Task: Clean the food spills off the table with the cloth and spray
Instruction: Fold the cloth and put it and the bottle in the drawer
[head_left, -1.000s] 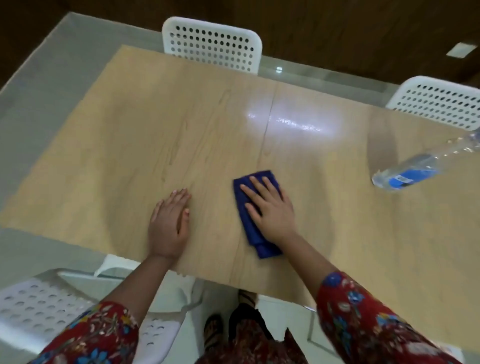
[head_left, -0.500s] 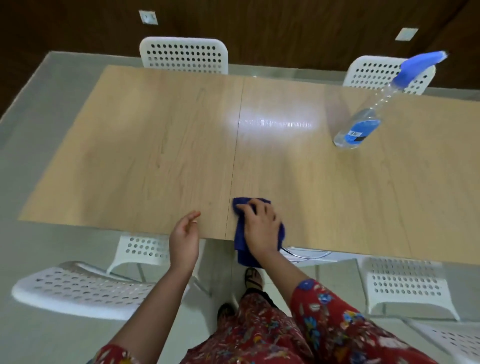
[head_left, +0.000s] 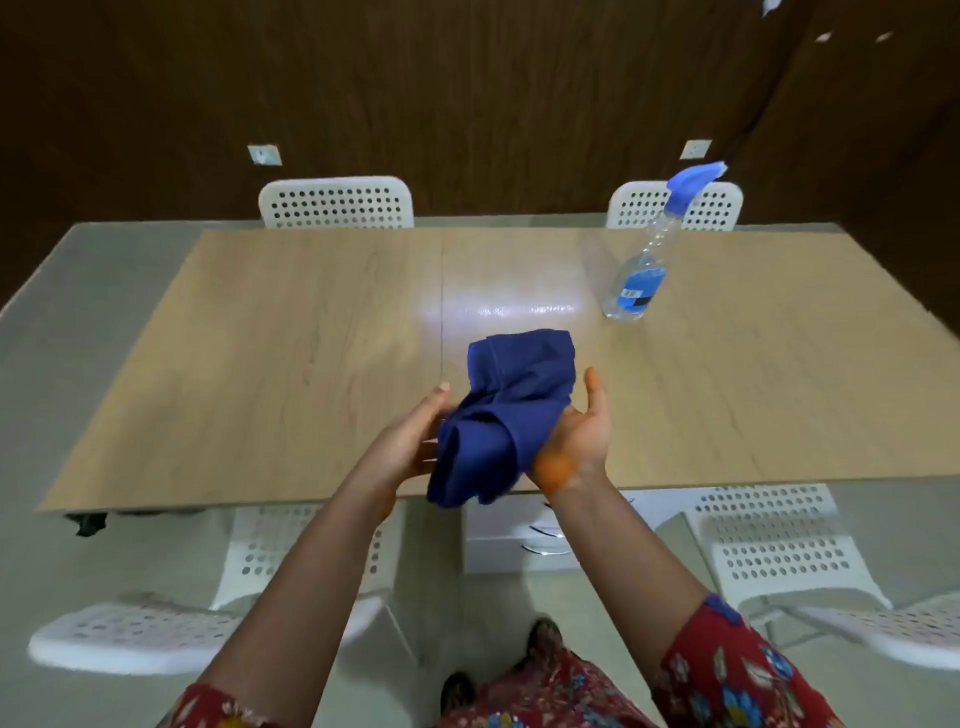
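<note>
Above the near edge of the worktop (head_left: 291, 364), the blue cloth (head_left: 511, 410) lies bunched on the right grip (head_left: 574, 441), palm up and wide. The left grip (head_left: 410, 441), also wide, touches the cloth's side. The spray bottle (head_left: 636, 286) stands toward the worktop's far side.

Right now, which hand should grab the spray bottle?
Right, probably: the spray bottle stands on the right hand's side, and the left hand also touches the cloth and could take it.

Navy cloth (head_left: 506, 415), blue-topped bottle (head_left: 636, 283), red seemingly floral sleeves (head_left: 737, 675).
</note>
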